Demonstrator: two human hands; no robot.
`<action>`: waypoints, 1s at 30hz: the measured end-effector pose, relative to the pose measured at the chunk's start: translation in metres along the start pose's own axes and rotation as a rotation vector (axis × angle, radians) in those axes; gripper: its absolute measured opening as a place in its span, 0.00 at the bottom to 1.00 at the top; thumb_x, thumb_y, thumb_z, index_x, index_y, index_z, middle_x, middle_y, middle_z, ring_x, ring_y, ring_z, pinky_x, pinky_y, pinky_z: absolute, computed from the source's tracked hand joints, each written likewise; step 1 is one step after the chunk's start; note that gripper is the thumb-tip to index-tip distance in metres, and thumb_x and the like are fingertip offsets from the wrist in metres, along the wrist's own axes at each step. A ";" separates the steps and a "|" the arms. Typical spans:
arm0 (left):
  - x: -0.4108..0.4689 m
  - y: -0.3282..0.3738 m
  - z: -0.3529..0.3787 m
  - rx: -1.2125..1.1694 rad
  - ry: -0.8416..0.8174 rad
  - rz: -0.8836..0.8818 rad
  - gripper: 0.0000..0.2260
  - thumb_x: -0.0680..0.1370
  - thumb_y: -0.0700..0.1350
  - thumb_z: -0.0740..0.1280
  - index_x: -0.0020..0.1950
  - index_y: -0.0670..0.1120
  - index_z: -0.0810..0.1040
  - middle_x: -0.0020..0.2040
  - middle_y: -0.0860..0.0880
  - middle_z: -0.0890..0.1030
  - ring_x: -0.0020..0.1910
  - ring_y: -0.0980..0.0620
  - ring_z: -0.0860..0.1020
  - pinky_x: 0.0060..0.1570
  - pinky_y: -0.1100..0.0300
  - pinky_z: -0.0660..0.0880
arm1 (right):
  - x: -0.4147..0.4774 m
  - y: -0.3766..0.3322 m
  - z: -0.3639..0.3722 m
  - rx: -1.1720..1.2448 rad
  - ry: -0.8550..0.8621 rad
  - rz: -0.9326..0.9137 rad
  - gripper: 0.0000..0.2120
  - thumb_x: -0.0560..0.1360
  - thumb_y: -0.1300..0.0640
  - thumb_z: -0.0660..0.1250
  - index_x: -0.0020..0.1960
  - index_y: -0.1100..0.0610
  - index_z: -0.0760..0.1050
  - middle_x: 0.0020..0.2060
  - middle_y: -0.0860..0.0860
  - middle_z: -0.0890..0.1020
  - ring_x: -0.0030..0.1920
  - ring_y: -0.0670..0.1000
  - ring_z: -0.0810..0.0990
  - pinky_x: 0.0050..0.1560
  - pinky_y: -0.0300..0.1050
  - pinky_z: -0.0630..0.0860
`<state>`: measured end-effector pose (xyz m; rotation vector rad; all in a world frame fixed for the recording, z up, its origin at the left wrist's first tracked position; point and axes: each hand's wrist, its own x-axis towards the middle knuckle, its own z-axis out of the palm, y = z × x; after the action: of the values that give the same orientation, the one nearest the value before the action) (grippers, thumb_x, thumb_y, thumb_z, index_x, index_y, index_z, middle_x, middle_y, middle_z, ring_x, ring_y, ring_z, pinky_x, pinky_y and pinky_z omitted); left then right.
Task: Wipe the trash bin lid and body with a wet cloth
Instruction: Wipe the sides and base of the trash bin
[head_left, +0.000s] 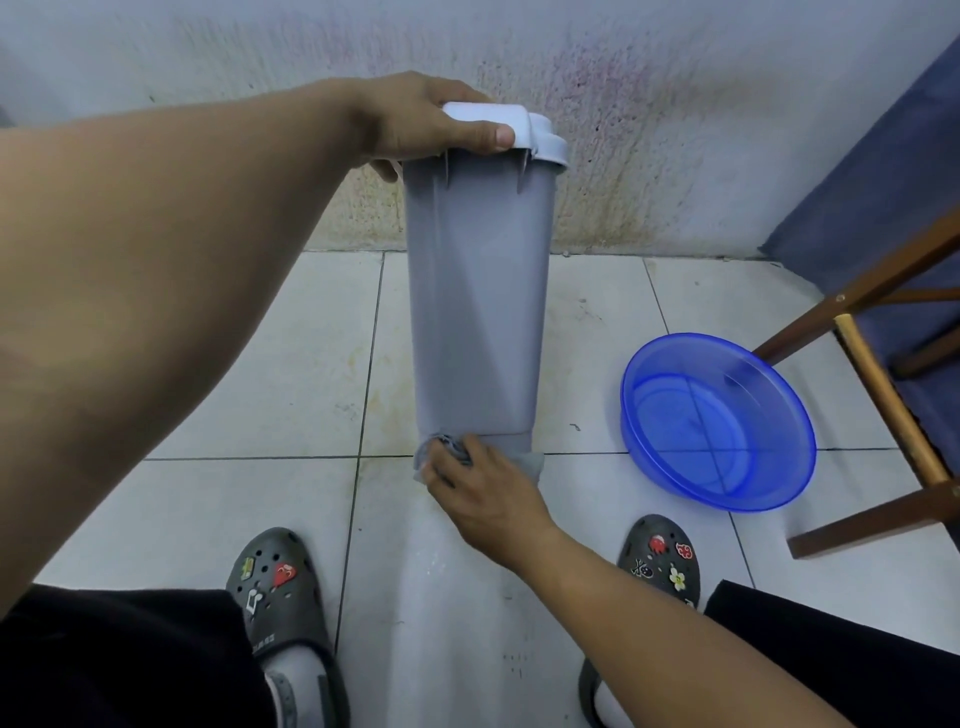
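A tall grey trash bin (478, 312) stands upright on the tiled floor in front of me, topped by a pale blue-white lid (535, 132). My left hand (426, 122) grips the lid's near edge, thumb along its front and fingers curled over the top. Down at the bin's base, my right hand (480, 493) holds a crumpled grey cloth (530, 462) and presses it against the bottom of the bin's front. Part of the cloth is hidden under my fingers.
A blue plastic basin (717, 421) holding water sits on the floor to the bin's right. A wooden chair frame (883, 395) with blue fabric stands at the far right. A stained wall (675, 130) rises right behind the bin. My feet in grey clogs (275, 582) flank the bin.
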<state>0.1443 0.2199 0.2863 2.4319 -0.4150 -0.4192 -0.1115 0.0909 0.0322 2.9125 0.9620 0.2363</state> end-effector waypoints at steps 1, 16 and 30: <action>0.000 0.000 0.000 -0.004 -0.001 0.000 0.37 0.67 0.77 0.70 0.74 0.68 0.72 0.72 0.54 0.74 0.69 0.44 0.74 0.65 0.38 0.76 | -0.006 0.004 0.001 0.015 0.011 -0.003 0.18 0.74 0.67 0.55 0.61 0.60 0.75 0.62 0.58 0.75 0.50 0.62 0.73 0.42 0.52 0.75; 0.002 0.000 0.000 0.002 0.009 0.000 0.32 0.70 0.75 0.71 0.72 0.70 0.72 0.71 0.55 0.74 0.68 0.44 0.74 0.62 0.40 0.78 | -0.019 0.069 -0.029 0.191 0.062 0.247 0.23 0.64 0.69 0.54 0.55 0.56 0.75 0.58 0.55 0.76 0.53 0.59 0.75 0.40 0.45 0.75; 0.002 0.000 -0.001 0.012 0.017 0.000 0.31 0.69 0.75 0.71 0.70 0.72 0.73 0.70 0.56 0.74 0.66 0.45 0.75 0.59 0.43 0.80 | 0.106 0.167 -0.124 0.225 0.502 0.433 0.23 0.67 0.72 0.61 0.58 0.56 0.76 0.59 0.56 0.74 0.56 0.59 0.72 0.47 0.52 0.75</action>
<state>0.1465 0.2191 0.2865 2.4456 -0.4113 -0.3962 0.0499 0.0216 0.1857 3.3144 0.3860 0.9783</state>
